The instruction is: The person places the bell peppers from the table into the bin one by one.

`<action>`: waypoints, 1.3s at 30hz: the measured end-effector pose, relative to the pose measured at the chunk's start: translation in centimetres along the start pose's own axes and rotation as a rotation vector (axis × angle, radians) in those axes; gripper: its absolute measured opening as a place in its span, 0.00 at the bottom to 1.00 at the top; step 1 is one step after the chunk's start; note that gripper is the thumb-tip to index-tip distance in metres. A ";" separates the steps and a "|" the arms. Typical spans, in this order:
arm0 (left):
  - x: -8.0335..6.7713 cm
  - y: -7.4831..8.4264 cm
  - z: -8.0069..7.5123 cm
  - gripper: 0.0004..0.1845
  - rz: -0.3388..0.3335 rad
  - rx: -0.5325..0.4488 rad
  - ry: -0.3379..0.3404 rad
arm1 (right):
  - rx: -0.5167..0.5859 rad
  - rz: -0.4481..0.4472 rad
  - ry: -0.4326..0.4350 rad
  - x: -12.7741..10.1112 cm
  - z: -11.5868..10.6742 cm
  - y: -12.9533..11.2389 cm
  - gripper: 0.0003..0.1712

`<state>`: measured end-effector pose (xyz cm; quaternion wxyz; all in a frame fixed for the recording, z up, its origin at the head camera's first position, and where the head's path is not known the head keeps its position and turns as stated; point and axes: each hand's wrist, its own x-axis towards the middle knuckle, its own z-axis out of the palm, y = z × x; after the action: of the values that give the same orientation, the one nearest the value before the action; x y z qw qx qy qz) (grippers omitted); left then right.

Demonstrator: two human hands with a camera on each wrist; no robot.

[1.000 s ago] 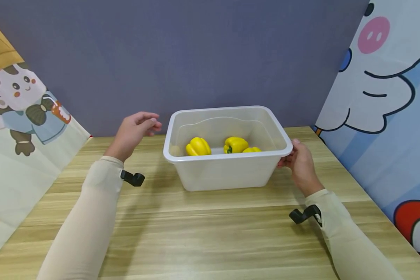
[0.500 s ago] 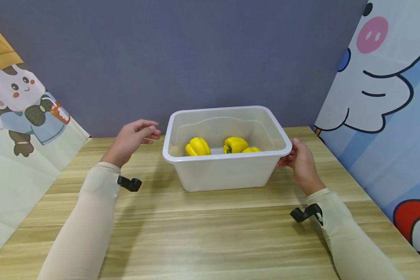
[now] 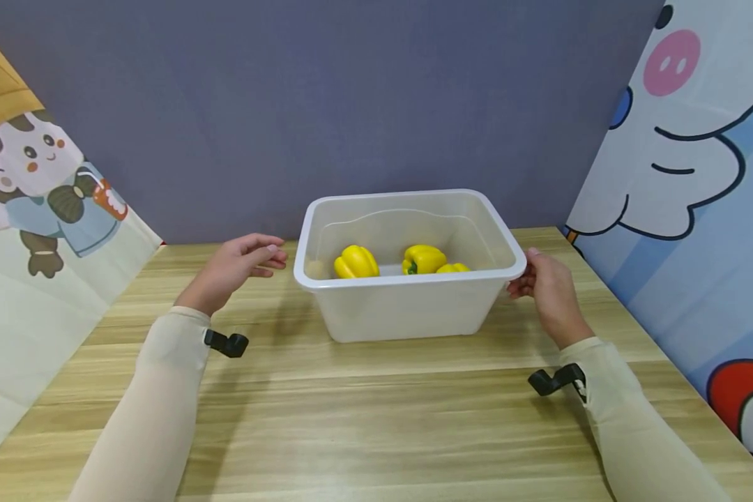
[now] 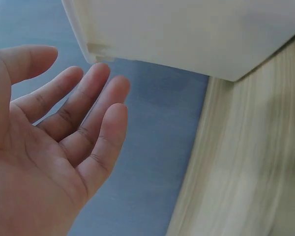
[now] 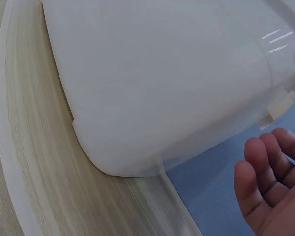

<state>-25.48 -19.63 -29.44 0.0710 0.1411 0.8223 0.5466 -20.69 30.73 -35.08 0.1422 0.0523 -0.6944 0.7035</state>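
A: Where was the bin, and what was in it?

B: A translucent white plastic bin was seen on a wooden table, near the back edge, approx. centred. Three yellow peppers lay inside, at the bottom.

A: And the hands?

B: The left hand was held wide, fingers relaxed, just beside the bin's left rim, nothing gripped; in the wrist view its fingers were shown apart from the wall. The right hand was placed at the right rim corner. In the head view it seemed to touch under the lip, but in the wrist view its fingers were shown loosely bent with a gap, so a grip couldn't be confirmed.

A: How would it handle?

B: Judged light and fairly stiff, w/ smooth, slippery walls. The rolled rim at both short sides was judged the best hold. The peppers would likely roll if it were tilted.

A: Any writing?

B: No brand or label could be read; only cartoon prints were seen on the side panels.
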 end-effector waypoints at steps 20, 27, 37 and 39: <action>-1.5 -2.2 0.3 0.27 0.026 -0.051 -0.010 | -0.297 0.037 -0.096 0.1 -0.4 -1.0 0.30; -1.6 -2.4 0.8 0.27 0.041 -0.074 -0.002 | -0.454 0.029 -0.107 0.0 -0.7 -1.5 0.35; -2.6 -3.1 0.2 0.27 0.054 -0.117 0.038 | -0.654 0.012 -0.092 -0.2 -1.3 -2.0 0.28; -2.8 -3.3 0.1 0.27 0.058 -0.122 0.041 | -0.676 0.013 -0.112 -0.2 -1.3 -2.0 0.29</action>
<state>-23.28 -21.62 -32.62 0.0468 0.1493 0.7842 0.6005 -19.81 32.02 -33.28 0.1087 0.0361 -0.8954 0.4304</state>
